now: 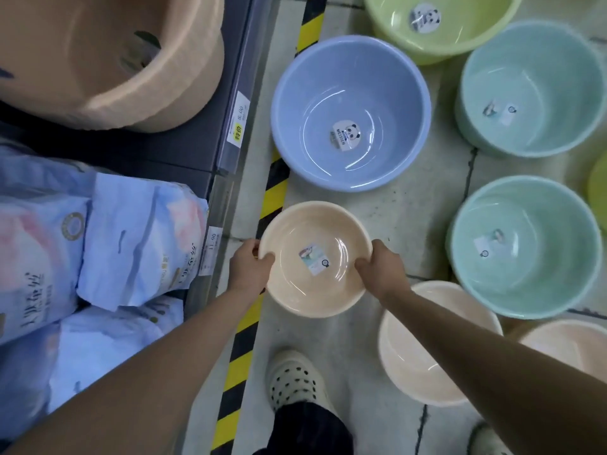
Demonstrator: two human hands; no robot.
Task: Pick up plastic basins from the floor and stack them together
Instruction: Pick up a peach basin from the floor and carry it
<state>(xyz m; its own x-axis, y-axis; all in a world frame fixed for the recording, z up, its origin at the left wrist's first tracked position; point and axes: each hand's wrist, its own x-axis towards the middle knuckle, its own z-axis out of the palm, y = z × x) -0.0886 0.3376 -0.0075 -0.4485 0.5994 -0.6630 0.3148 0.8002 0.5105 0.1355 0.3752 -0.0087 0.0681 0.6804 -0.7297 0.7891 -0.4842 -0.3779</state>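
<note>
Both hands grip the small round peach plastic basin by opposite rims: the left hand and the right hand, thumbs hooked inside. Keep it level. A likely partner is the pale peach basin just nearer and right; the blue round basin lies beyond it.
</note>
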